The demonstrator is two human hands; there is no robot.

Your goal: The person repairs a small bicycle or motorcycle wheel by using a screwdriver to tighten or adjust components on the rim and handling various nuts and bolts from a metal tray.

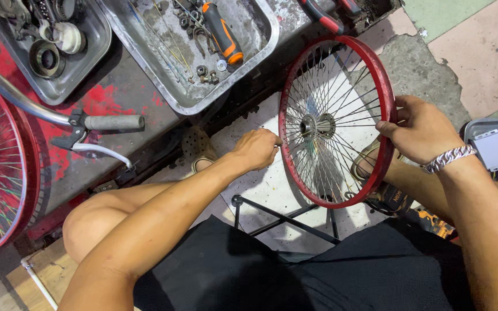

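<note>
Seated worker with a small red wheel point(334, 121) held upright between the knees. The right hand point(419, 129) was clamped on the rim's far edge, wrist bent inward. The left hand point(256, 148) was curled at the near edge; whether it pinched a spoke could not be made out. A metal tray point(260, 40) was cut off above.

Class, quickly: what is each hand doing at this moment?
Left hand: closed at the left edge of the red wheel rim; anything pinched cannot be told.
Right hand: closed, gripping the rim's right side.
</note>
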